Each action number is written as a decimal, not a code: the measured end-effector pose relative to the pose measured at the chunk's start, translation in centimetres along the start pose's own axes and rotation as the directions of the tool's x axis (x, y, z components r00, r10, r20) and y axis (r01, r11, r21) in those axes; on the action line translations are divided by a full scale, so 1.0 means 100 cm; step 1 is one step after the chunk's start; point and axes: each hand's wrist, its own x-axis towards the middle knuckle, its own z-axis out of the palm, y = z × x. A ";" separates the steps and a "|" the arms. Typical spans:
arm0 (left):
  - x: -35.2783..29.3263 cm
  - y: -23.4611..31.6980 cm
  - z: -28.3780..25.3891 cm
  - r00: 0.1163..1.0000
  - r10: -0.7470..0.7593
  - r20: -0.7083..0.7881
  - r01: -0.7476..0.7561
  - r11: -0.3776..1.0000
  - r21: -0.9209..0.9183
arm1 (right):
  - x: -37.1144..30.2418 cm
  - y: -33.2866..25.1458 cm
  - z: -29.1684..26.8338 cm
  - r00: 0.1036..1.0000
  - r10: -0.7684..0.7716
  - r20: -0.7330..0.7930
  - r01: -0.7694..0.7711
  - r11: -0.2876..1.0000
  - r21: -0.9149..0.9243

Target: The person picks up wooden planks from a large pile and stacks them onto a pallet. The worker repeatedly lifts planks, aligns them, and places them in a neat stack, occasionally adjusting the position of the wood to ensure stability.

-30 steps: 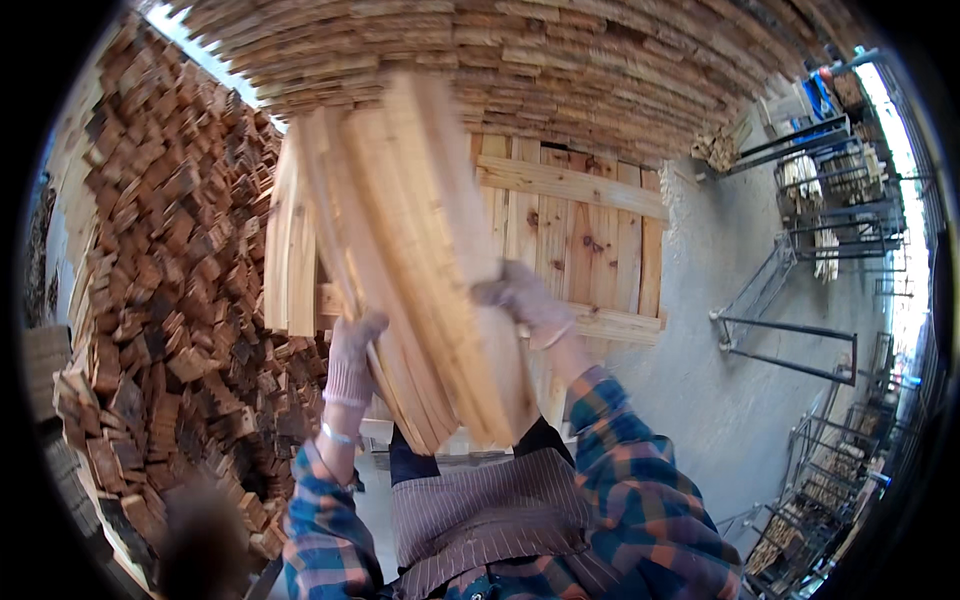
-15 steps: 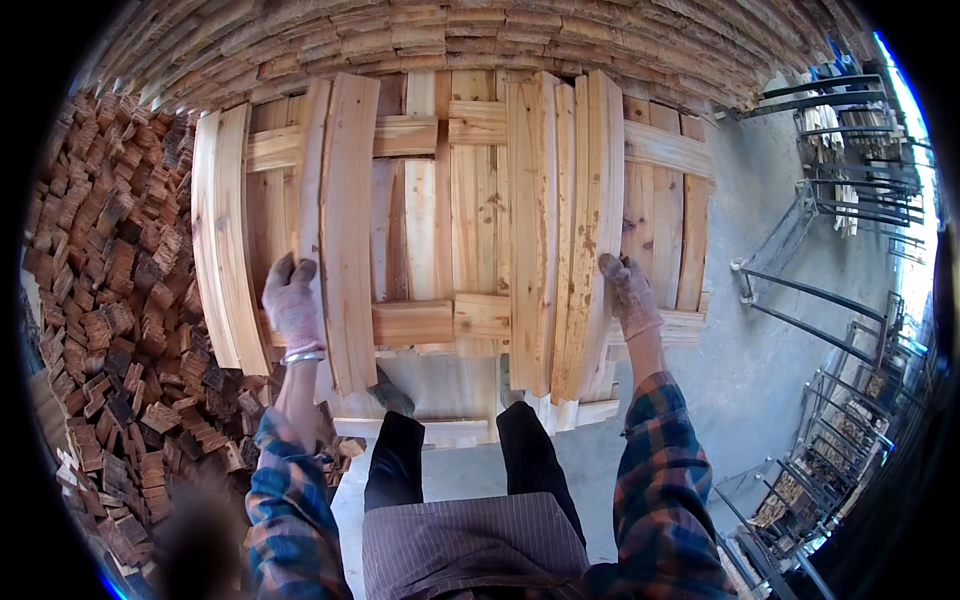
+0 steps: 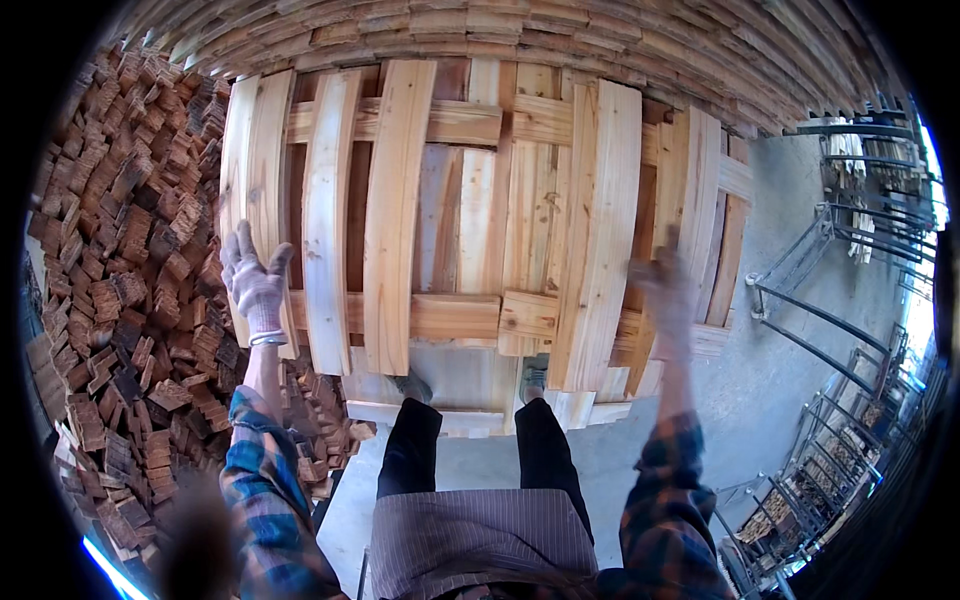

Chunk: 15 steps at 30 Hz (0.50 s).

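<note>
Pale wooden planks lie lengthwise in a layer over crosswise boards [image 3: 455, 317], with gaps between them. My left hand [image 3: 255, 285], in a light glove with darkened fingertips, rests with fingers spread on the leftmost planks [image 3: 268, 150]. To its right lie a pale plank [image 3: 330, 210] and a broader plank [image 3: 398, 210], set apart from each other. My right hand [image 3: 665, 290], also gloved, is smeared by motion beside the planks on the right [image 3: 695, 180]; its grip does not show. Another group of planks [image 3: 605, 240] lies between that hand and the middle.
Broken brown wood pieces [image 3: 130, 280] are heaped at the left. Stacked boards [image 3: 480, 25] form a wall along the far side. Black metal frames [image 3: 820, 330] stand on the grey floor [image 3: 780, 400] at the right. My feet [image 3: 532, 378] are on lower boards at the pile's near edge.
My left hand has left a middle-left plank and spread its fingers on the leftmost ones. The planks on both sides now lie farther apart. My right hand has shifted and blurred.
</note>
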 end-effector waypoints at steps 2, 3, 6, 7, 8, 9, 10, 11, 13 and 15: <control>-0.010 -0.058 0.039 0.997 -0.009 0.071 0.003 0.997 0.077 | -0.002 -0.068 0.030 0.998 0.032 0.049 -0.021 0.978 -0.209; -0.015 -0.065 0.067 0.992 0.007 0.128 -0.018 0.996 0.085 | 0.002 -0.090 0.035 0.983 0.170 0.075 -0.156 0.974 -0.162; -0.018 -0.025 0.062 0.993 0.075 0.088 -0.077 0.997 0.021 | 0.010 -0.039 0.073 0.975 0.213 0.053 -0.220 0.959 0.178; -0.018 -0.025 0.064 0.995 0.079 0.055 -0.079 0.997 -0.001 | 0.010 -0.045 0.075 0.983 0.177 0.045 -0.183 0.952 0.246; -0.020 -0.026 0.065 0.995 0.082 0.056 -0.082 0.997 0.011 | 0.007 -0.051 0.079 0.988 0.146 0.040 -0.151 0.938 0.312; -0.023 -0.026 0.065 0.995 0.069 0.077 -0.071 0.997 0.018 | -0.002 -0.059 0.087 0.987 0.153 0.051 -0.161 0.940 0.302; -0.024 -0.025 0.063 0.994 0.059 0.094 -0.062 0.998 0.028 | -0.012 -0.081 0.093 0.985 0.161 0.061 -0.172 0.939 0.297; -0.024 -0.029 0.062 0.993 0.049 0.107 -0.054 0.998 0.041 | -0.018 -0.099 0.102 0.978 0.179 0.107 -0.208 0.889 0.409; -0.023 -0.029 0.062 0.990 0.049 0.134 -0.056 0.997 0.047 | -0.030 -0.135 0.118 0.974 0.173 0.145 -0.223 0.839 0.496; -0.022 -0.019 0.052 0.981 0.038 0.189 -0.051 0.996 0.066 | -0.044 -0.180 0.132 0.992 0.096 0.078 -0.118 0.930 0.348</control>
